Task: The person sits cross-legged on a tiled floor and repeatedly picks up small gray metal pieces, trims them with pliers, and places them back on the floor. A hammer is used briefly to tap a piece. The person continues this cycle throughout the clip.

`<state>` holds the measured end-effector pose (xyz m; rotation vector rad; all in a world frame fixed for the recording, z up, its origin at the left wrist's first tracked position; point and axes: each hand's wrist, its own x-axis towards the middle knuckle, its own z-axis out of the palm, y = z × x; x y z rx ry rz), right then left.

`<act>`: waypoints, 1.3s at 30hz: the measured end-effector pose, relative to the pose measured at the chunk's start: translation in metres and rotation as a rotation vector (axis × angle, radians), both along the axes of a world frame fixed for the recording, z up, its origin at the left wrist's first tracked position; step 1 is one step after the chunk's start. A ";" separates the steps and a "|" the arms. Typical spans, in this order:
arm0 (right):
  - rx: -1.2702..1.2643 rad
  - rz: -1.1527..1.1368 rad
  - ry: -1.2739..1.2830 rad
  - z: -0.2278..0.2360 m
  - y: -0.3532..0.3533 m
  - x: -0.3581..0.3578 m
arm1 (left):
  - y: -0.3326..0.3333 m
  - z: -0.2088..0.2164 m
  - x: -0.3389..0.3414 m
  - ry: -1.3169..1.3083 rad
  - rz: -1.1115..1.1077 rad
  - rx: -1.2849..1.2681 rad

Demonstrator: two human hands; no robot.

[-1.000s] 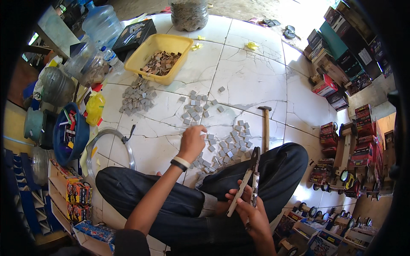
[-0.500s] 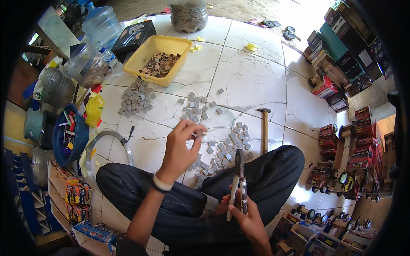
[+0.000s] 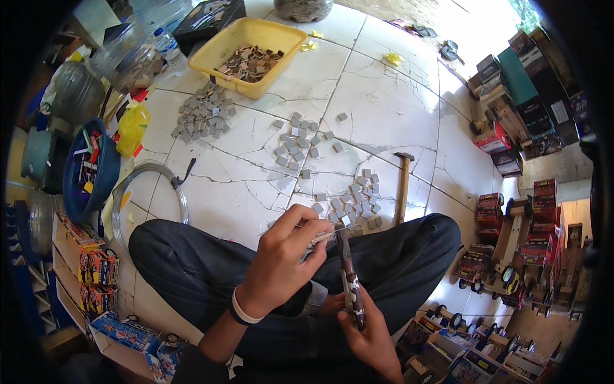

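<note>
My left hand (image 3: 278, 262) is closed in a pinch, with a white and black band at its wrist. A small, pale, thin piece shows at its fingertips, too little of it to name. Its fingertips meet the jaw end of the pliers (image 3: 350, 285), dark metal with worn whitish handles. Lower down, my right hand (image 3: 371, 336) is wrapped round those handles, above my crossed legs. Beyond the hands, small grey square pieces (image 3: 355, 201) lie scattered on the tiled floor, with a second group (image 3: 297, 141) farther off and a denser heap (image 3: 204, 112) to the left.
A yellow basin (image 3: 256, 89) holds many small brown and grey pieces. By my right knee lies a hammer (image 3: 403, 185). A wire coil (image 3: 182, 205) and a blue basin (image 3: 105, 185) are at left. Toy trucks (image 3: 540, 249) and boxes line the right side.
My left hand has come down and right, bringing its small piece to the pliers' jaws. The pliers' handles have drawn together in my right hand. The view has shifted slightly.
</note>
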<state>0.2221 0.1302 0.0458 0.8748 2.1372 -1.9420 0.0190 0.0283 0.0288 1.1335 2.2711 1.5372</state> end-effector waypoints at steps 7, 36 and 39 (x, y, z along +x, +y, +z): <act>0.059 0.027 0.036 0.008 -0.001 -0.007 | -0.004 -0.002 -0.003 0.010 0.029 -0.004; 0.565 0.091 -0.019 0.014 -0.020 -0.014 | -0.004 -0.002 0.016 0.012 0.216 0.218; 0.561 0.091 -0.021 0.022 -0.018 -0.015 | -0.005 0.006 0.017 0.065 0.219 0.190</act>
